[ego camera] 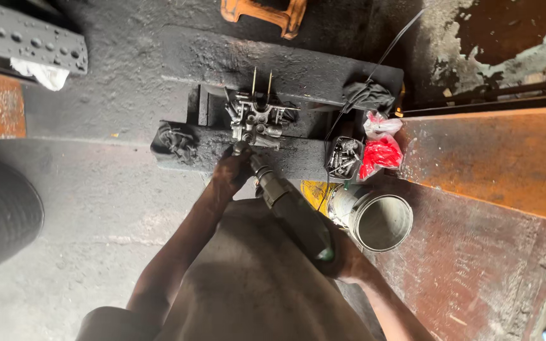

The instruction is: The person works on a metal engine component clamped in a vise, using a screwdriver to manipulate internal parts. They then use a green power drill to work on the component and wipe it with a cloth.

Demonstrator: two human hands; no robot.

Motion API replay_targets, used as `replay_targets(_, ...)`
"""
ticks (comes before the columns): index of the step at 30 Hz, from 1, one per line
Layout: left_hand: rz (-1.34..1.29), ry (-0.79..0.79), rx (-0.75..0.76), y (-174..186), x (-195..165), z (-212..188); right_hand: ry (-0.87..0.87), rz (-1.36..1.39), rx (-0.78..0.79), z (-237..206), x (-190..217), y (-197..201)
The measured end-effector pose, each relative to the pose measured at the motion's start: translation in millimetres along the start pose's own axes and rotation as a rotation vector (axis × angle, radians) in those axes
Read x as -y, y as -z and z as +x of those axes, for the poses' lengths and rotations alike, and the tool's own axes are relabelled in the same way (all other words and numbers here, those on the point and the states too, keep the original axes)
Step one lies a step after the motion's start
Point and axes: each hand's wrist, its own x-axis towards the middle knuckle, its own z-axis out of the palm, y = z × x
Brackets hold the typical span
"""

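Left grip [230, 173] closes around the front end of a dark power tool [285, 202], right where its tip meets a greasy metal assembly [255, 120]. Right grip [342, 259] wraps the tool's rear end, fingers curled tight. That assembly sits on a blackened block [235, 155] on the floor. Just right of it stand a small box of bolts [344, 158], a red bag [380, 155] and an open metal can [380, 221].

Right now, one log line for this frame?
left hand: steadies tool tip | right hand: grips power tool | tip on metal assembly
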Motion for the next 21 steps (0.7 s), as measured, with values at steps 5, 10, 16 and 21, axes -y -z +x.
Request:
replay_targets(5,0.141,0.001,0.12,-12,-21,-20,0.018,0.101,0.002,2,14,-9)
replay_targets(10,0.438,0.051,-0.081,-43,-43,-42,0.056,0.023,-0.015,6,23,-10)
replay_targets(16,0.178,-0.03,-0.119,-79,-33,-50,-0.027,-0.014,0.038,13,39,-7)
replay_targets(21,0.083,-0.124,-0.202,-91,-24,-49,0.037,-0.028,-0.014,22,43,-6)
